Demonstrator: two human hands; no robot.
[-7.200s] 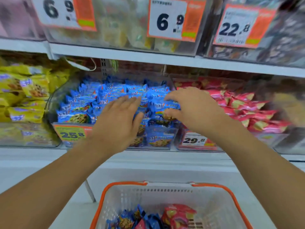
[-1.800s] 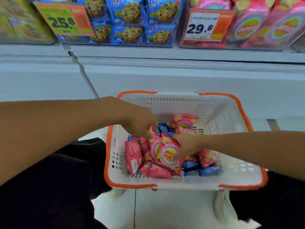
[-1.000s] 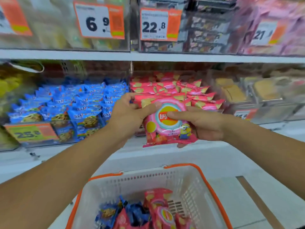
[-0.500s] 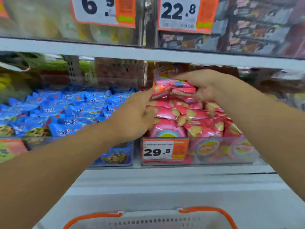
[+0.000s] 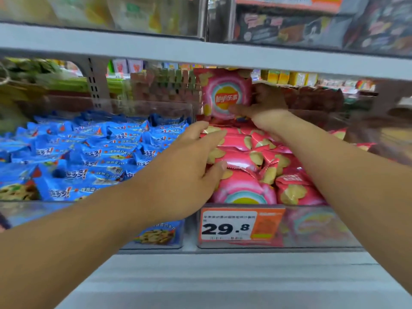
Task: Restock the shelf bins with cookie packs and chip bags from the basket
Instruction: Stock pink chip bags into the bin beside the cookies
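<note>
My right hand [image 5: 265,103] holds a pink chip bag [image 5: 225,94] upright at the back of the chip bin [image 5: 316,228], thumb across its lower front and fingers curled round its right edge. The bag stands above the pile of pink chip bags [image 5: 256,166] already filling that bin. My left hand [image 5: 189,166] is spread wide with fingers nearly straight, resting on the left side of that pile, the thumb touching a bag near the front. It holds nothing. A price tag [image 5: 240,226] reading 29.8 sits on the clear front of the chip bin. Just to the left, the neighbouring bin [image 5: 156,235] is full of blue cookie packs [image 5: 89,152]. The grey upper shelf [image 5: 200,54] runs across above both bins, carrying more blurred goods. The basket is out of sight.
</note>
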